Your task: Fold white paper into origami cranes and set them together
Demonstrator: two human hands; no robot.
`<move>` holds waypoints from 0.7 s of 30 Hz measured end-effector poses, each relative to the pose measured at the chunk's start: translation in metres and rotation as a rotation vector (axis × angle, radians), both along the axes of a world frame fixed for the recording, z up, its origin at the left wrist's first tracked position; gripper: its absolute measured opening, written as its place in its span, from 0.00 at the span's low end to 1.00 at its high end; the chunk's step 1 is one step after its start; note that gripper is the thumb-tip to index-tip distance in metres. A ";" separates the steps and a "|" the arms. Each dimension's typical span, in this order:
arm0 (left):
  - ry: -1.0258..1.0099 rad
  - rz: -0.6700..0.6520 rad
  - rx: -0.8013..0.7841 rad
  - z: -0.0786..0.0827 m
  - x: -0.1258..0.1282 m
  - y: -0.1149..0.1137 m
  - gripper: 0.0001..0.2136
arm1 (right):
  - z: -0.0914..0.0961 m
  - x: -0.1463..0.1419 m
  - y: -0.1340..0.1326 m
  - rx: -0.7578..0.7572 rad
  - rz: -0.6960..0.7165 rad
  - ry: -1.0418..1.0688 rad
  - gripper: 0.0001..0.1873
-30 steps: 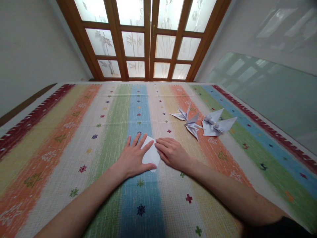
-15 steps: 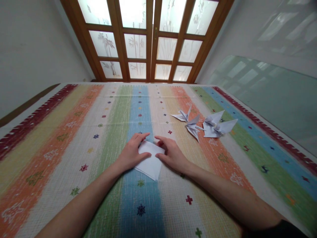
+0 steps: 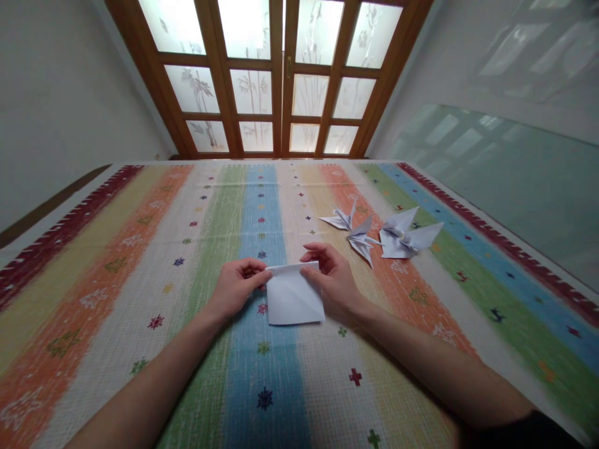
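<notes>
Item 1. Striped cloth (image 3: 116,299), many-coloured with small stitched motifs, covering the table; both bare forearms reach in across it from the near edge.

Item 2. Folded white paper (image 3: 294,299), roughly square with a diagonal crease. It sits over the blue stripe at the middle of the cloth, between the two hands. Whether its lower edge rests on the cloth cannot be told.

Item 3. Left hand (image 3: 234,288): fingers closed narrow, pinching the paper's upper left corner.

Item 4. Right hand (image 3: 334,284): fingers closed over the paper's upper right edge, thumb at its side.

Item 5. First paper crane (image 3: 354,228), white, beyond the right hand on the orange stripe.

Item 6. Second paper crane (image 3: 405,234), white, just beside the first, to its right.

Item 7. Wooden-framed doors (image 3: 283,81) with frosted, plant-patterned panes, behind the far edge of the table.
</notes>
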State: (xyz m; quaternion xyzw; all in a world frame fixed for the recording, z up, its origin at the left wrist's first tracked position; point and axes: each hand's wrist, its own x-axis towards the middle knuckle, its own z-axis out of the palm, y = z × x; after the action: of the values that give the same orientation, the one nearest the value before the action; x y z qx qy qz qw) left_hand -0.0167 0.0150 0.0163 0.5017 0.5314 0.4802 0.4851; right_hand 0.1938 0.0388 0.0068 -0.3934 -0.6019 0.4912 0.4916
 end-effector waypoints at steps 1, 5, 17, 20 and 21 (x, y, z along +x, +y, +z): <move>-0.013 0.028 0.010 0.001 0.001 -0.001 0.09 | -0.001 0.000 0.001 0.005 -0.022 0.008 0.21; -0.008 0.165 0.089 0.008 0.006 -0.006 0.09 | -0.002 0.000 0.000 -0.019 -0.015 0.020 0.26; -0.105 0.191 0.101 0.006 0.008 -0.007 0.13 | -0.001 -0.006 -0.006 -0.367 0.056 0.184 0.23; -0.112 0.103 0.089 0.005 0.009 -0.008 0.14 | -0.003 -0.006 -0.004 -0.410 0.036 0.213 0.21; -0.115 0.087 0.083 0.004 0.009 -0.009 0.14 | -0.004 -0.006 -0.005 -0.424 0.031 0.219 0.20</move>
State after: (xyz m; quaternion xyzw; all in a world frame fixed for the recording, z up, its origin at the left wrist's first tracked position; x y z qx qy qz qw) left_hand -0.0073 0.0063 0.0205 0.4692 0.5037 0.5505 0.4723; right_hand 0.1876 0.0342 0.0030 -0.4228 -0.4343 0.6538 0.4530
